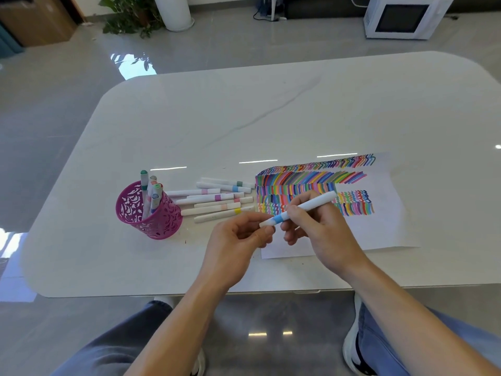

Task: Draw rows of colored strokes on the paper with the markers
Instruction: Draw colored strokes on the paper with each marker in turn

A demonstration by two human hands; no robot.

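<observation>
Being gripped over the left part of the paper (379, 226): blue-banded marker (298, 210), barrel being clasped by curled fingers of the right hand (322, 232) | left end being pinched between thumb and fingertips of the left hand (238, 240) | paper being supported flat by the white table (271, 104) | loose markers (217, 202) and pink mesh cup (149, 213) being shown to its left.

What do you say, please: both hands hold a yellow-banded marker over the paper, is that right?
Not quite: in the head view the marker has a blue band, not yellow. The left hand and right hand do hold it over the paper.
</observation>
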